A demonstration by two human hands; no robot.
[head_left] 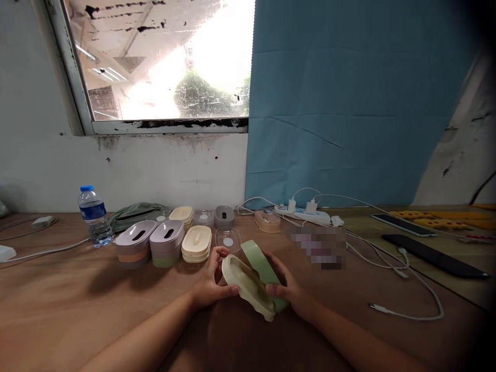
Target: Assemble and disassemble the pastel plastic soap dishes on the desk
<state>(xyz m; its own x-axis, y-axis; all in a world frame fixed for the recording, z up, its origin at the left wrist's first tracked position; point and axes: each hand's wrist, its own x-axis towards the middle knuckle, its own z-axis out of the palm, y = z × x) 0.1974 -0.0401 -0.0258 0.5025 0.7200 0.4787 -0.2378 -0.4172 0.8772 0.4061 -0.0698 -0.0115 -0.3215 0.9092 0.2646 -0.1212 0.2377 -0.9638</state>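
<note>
In front of me, above the table, my left hand grips a cream oval plastic piece with a wavy edge, thumb on its near side. My right hand is wrapped round a light green rounded box part, its thumb reaching the cream piece's edge. The two parts are tilted against each other; whether they are joined I cannot tell. Nearest to my left hand are a stack of cream oval lids and a clear lid. Farther left stand two lilac-topped boxes, one with an orange band, one with a green band.
A water bottle and a grey-green pouch stand at the back left. Behind are more cream lids, a grey box and a peach box. A power strip, white cables and a black phone occupy the right.
</note>
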